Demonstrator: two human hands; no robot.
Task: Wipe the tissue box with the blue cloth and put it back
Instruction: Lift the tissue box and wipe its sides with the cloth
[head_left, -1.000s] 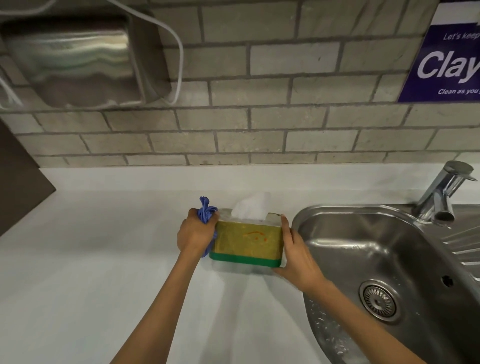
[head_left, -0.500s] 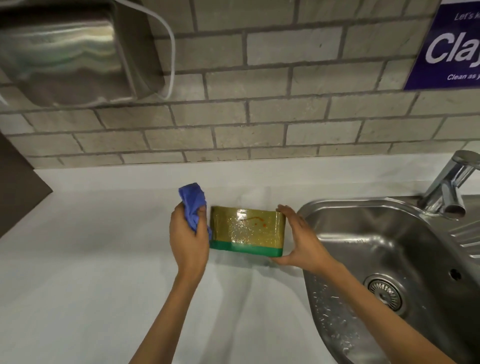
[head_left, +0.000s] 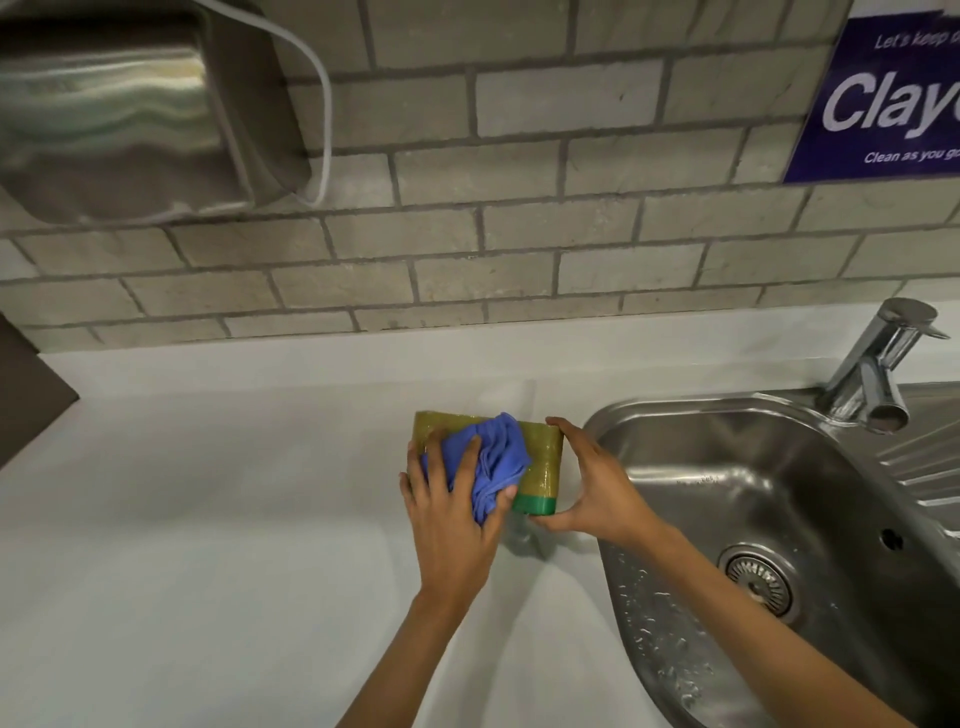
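Observation:
The tissue box (head_left: 543, 465), olive-yellow with a green band at its lower edge, is tipped so its broad side faces me, just left of the sink. My left hand (head_left: 449, 512) presses the crumpled blue cloth (head_left: 496, 462) flat against that side and covers most of it. My right hand (head_left: 597, 480) grips the box's right end, thumb on top and fingers under the green band. The box's tissue opening is hidden.
A steel sink (head_left: 779, 519) with a drain (head_left: 756, 577) and a tap (head_left: 872, 374) lies right of the box. The white counter (head_left: 208, 519) spreads left. A steel dispenser (head_left: 119, 114) and a blue sign (head_left: 883, 98) hang on the brick wall.
The box was tipped over so its side faces up. My left hand carried the blue cloth from the box's left end onto that face.

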